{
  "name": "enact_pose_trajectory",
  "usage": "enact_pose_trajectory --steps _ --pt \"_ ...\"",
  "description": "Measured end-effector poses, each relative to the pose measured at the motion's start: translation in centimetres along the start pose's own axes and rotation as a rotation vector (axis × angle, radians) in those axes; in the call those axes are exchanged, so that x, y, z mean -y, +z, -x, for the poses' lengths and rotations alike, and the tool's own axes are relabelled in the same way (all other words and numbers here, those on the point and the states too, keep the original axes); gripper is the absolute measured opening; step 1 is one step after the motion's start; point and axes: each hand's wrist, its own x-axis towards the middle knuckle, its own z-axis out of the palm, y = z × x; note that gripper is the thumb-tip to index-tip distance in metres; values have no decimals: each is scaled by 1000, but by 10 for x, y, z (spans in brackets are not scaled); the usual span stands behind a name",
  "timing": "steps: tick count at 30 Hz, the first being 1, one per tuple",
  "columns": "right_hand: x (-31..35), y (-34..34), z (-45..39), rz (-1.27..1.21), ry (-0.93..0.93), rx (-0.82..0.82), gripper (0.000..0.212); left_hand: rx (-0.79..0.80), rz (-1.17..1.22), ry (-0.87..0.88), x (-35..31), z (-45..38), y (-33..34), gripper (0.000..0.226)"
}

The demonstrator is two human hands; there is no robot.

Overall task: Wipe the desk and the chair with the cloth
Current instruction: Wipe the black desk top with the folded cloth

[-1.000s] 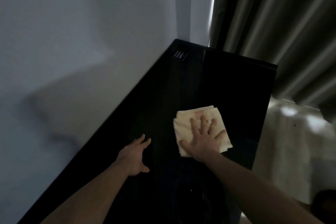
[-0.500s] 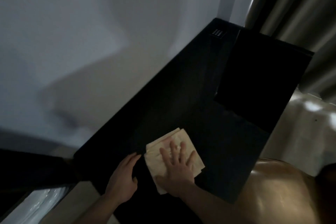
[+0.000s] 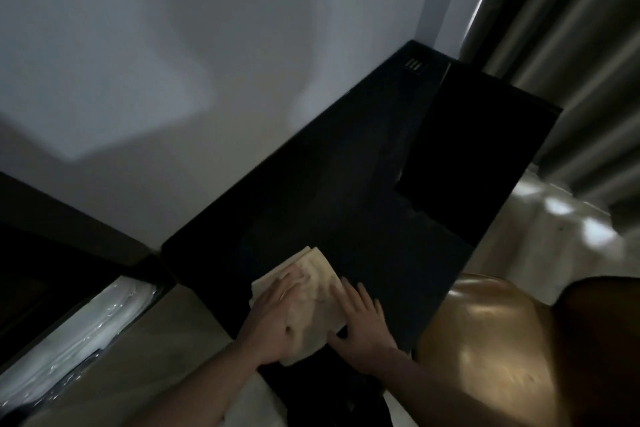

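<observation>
My left hand (image 3: pixel 273 322) lies flat with the fingers loose over the left half of the cloth (image 3: pixel 313 298), pressing it down rather than gripping it; my right hand (image 3: pixel 360 322) lies flat too, fingers spread, its thumb side on the cloth's right edge and the rest on the bare desk (image 3: pixel 346 191). The cloth is pale, folded into layers, and sits at the near left corner of the dark desk top. How much of it my left palm covers I cannot tell, and its near corner is lost in shadow under my wrists. The room is dim, so the desk surface reads almost uniformly black; a darker rectangular panel (image 3: pixel 474 156) lies on its far right part, and I cannot make out what it is. A small grille-like mark (image 3: pixel 414 65) shows near the far corner. The brown glossy chair (image 3: pixel 491 347) stands just beside the desk's right edge, cut off by the frame below. A pale wall (image 3: pixel 207 45) runs along the desk's left, curtains (image 3: pixel 581 45) hang beyond, and something white and shiny (image 3: pixel 86 329) lies low on the left, blurred
</observation>
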Motion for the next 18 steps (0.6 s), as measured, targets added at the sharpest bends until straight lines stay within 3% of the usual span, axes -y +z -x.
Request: enact_pose_trajectory --steps 3,7,14,18 --pt "-36 11 41 -85 130 36 98 167 -128 -72 -14 -26 -4 91" --pt "-67 32 83 -157 247 3 99 304 -241 -205 -20 -44 3 118" --pt "-98 37 105 -204 266 -49 98 308 -261 -256 -20 -41 23 129" --pt "-116 22 107 -206 227 26 99 311 -232 -284 -23 -30 38 135"
